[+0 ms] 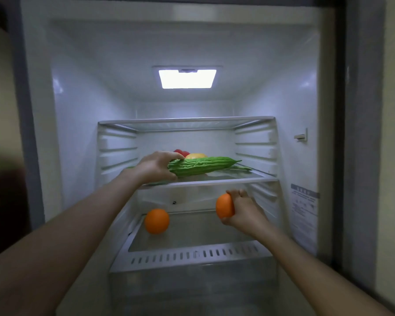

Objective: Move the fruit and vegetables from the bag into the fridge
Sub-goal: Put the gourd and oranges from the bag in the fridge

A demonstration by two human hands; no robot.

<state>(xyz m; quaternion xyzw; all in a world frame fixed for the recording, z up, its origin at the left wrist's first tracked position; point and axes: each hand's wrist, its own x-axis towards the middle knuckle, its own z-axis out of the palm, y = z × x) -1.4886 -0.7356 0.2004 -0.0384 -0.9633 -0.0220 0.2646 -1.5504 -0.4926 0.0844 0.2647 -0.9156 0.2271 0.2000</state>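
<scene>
We see an open fridge (78,92), lit by a ceiling lamp (187,78). Behind the bitter gourd (203,165), a red fruit (181,153) and a yellow one (196,155) are mostly hidden; we can't tell what they are. A thin green pod (243,167) pokes out at 3 o'clock of the gourd, the rest covered. Our left hand (154,166) curls around the gourd's blunt end, grip closed on its bumpy, ridged skin; the gourd lies lengthwise on the glass shelf (226,181), near the front edge. Our right hand (242,209) grips a smooth orange (224,205) below that shelf, fingers wrapped around it, its far side covered. Another orange (157,221) sits on the lower shelf (192,233) at 9 o'clock, open room beside it. The label (304,201) on the right wall is too blurred to read.
</scene>
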